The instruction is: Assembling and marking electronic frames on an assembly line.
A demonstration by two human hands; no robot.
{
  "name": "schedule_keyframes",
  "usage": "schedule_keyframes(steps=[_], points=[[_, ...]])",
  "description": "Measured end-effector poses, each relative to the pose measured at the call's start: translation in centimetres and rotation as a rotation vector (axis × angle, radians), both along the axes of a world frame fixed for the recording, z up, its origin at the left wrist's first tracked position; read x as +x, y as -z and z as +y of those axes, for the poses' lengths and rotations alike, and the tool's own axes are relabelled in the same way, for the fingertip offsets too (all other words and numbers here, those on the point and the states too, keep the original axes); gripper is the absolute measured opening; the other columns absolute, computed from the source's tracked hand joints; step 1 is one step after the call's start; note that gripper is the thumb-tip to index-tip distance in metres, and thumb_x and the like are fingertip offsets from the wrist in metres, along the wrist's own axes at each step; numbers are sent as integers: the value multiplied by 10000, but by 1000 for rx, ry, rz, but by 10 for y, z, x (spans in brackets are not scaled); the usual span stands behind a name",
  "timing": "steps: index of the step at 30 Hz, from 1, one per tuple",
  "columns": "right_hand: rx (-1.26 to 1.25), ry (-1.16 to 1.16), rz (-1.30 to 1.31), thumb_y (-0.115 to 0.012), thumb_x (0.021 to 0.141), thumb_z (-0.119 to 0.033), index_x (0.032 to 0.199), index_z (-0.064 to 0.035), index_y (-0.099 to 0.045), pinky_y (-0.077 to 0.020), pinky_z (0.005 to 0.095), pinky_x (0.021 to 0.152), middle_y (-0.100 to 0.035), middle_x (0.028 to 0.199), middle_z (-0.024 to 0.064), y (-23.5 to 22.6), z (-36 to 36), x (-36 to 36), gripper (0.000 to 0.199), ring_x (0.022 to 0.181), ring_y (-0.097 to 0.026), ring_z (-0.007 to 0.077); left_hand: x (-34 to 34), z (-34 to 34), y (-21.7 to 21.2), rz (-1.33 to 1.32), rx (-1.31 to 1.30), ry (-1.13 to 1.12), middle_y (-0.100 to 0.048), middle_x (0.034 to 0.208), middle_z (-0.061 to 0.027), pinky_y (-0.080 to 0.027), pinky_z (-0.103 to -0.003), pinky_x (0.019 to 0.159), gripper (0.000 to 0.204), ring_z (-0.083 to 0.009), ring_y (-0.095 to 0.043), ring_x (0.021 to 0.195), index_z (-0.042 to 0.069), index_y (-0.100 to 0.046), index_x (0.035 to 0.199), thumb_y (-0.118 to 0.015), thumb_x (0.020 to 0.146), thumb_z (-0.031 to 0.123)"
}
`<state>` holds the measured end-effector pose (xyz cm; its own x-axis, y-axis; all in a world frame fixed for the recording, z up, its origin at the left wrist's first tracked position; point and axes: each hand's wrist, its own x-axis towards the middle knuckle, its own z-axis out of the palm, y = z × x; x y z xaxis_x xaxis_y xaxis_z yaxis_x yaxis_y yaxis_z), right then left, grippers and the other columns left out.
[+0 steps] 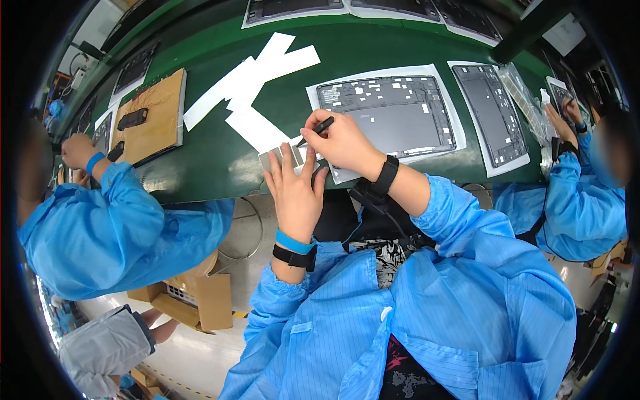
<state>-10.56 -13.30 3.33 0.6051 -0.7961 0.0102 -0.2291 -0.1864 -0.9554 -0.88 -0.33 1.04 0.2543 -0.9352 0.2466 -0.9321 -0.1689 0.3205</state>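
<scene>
My left hand (295, 195) lies with fingers spread on a small pale sheet with greyish pieces (269, 161) at the table's near edge, pressing it down. In my right hand (347, 143) is a slim black pointed tool (324, 125); whether it is a pen or tweezers I cannot tell. Its tip touches or hovers just over the sheet, beside my left fingertips. Several white paper strips (257, 130) lie overlapping beyond my left hand. Right of my hands, a dark flat device panel (400, 123) dotted with small white pieces rests on a white sheet.
A second dark panel (490, 117) lies farther right, near a clear plastic tray (523, 100). More panels (293, 8) line the far side. At left stands a wooden board (160, 113) with black parts. Co-workers in blue sleeves (100, 227) sit on both sides. An open cardboard box (212, 300) is on the floor.
</scene>
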Motion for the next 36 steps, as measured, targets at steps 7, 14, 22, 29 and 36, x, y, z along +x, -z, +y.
schedule_keyframes(steps=[7,14,22,29,36], points=[[116,196,-333,-630,906,-110,940,0,-629,-480,243,534,-653,719,49,-5,2,1,115,608,-626,94,2,0,1,11,-7,2,-378,1484,-247,-267,-642,1088,405,-504,-298,1378,178,-615,1311,-618,930,315],[194,345,-328,-652,905,-101,952,-15,-586,-490,239,561,-650,765,48,16,-50,-41,118,636,-633,101,-7,-27,-25,-29,-143,-23,-557,1261,-182,-310,-583,1069,285,-402,-459,1268,45,-671,1089,-629,915,267],[151,312,-301,-666,915,-107,899,-42,-537,-488,234,588,-601,741,19,24,-49,-41,145,638,-607,91,-9,-64,-11,17,-153,61,-580,1133,-142,-412,-447,953,283,-350,-545,1071,11,-632,1070,-686,852,183],[141,302,-317,-666,912,-108,895,-38,-537,-482,231,586,-605,738,20,23,-50,-41,148,643,-610,90,-9,-77,-7,73,-117,78,-556,1189,-131,-375,-502,1021,350,-332,-515,1160,46,-612,1159,-676,840,173],[148,317,-353,-654,907,-96,887,-17,-551,-496,244,552,-640,705,54,24,-51,-40,132,614,-634,105,-9,-79,-4,-12,-128,109,-563,1190,-124,-390,-472,995,430,-306,-522,1139,61,-608,1258,-653,840,155]])
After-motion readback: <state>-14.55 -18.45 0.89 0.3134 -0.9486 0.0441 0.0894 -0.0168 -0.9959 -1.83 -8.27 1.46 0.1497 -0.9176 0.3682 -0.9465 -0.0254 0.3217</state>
